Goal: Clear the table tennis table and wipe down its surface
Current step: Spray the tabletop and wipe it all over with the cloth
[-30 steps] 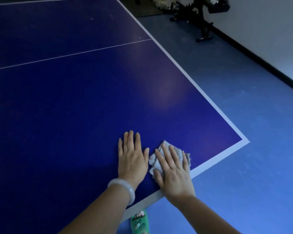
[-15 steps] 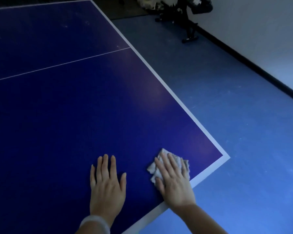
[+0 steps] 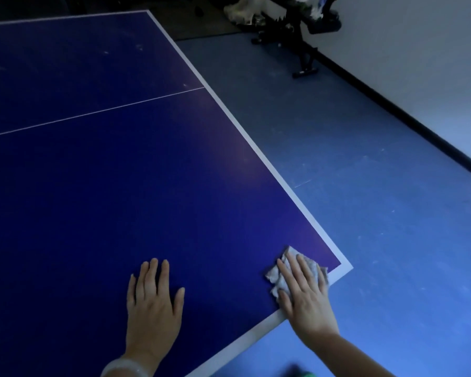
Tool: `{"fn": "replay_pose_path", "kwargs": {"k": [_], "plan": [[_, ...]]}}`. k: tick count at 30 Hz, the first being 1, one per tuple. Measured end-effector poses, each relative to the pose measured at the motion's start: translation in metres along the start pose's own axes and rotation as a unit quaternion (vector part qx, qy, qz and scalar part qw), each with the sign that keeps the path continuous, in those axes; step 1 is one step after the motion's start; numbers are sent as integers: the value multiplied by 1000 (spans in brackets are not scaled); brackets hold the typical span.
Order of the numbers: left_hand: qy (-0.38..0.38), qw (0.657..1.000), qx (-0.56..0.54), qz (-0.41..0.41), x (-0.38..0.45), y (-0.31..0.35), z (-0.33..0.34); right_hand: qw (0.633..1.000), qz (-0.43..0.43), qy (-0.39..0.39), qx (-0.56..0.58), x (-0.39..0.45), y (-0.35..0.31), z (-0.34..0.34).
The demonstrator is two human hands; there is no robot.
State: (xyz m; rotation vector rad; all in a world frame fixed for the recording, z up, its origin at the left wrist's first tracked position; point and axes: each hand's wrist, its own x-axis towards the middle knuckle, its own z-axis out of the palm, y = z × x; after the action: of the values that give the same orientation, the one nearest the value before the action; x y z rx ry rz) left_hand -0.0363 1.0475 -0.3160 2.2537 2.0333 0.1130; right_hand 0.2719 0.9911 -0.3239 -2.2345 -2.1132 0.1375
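Both hands lie flat on the counter point(image 3: 120, 186): the right hand point(image 3: 306, 297) has slid its cloth point(image 3: 288, 263) toward the near-right corner, away from the left hand point(image 3: 152, 303), finishing that edge.

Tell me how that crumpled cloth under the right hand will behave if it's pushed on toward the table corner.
The cloth looks soft and floppy: it lies bunched in folds under the right hand. It probably slides easily on the smooth table, yet may ruck up without flat pressure. Near the corner, an edge could droop over.
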Motion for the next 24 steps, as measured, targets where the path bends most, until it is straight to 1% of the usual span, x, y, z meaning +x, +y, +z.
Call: {"fn": "replay_pose_path", "kwargs": {"k": [1,4,6,8,10,13,15,17,20,22,24], "plan": [[0,1000,-4,-11,2,5,-1,1000,2,4,2,4,13,-3],[-11,999,-29,-42,14,39,-4,999,53,-7,11,23,40,-14],[-11,998,-53,-38,21,78,-2,998,66,-20,9,32,48,-18],[-11,996,-80,-42,31,127,2,998,61,-24,9,35,53,-18],[-40,989,-104,-98,44,177,5,998,54,-39,17,36,56,-18],[-52,966,-122,-223,59,228,14,997,53,-44,27,38,63,-18],[-29,965,-89,-247,62,242,21,996,59,-48,39,42,70,-21],[-2,967,-60,-247,61,246,26,995,59,-53,56,48,81,-23],[4,967,-38,-252,61,246,33,992,68,-45,92,60,96,-22],[8,965,-33,-259,61,247,35,988,70,-40,135,71,106,-20],[10,964,-25,-266,62,249,35,977,87,-81,177,85,115,-16]]}}
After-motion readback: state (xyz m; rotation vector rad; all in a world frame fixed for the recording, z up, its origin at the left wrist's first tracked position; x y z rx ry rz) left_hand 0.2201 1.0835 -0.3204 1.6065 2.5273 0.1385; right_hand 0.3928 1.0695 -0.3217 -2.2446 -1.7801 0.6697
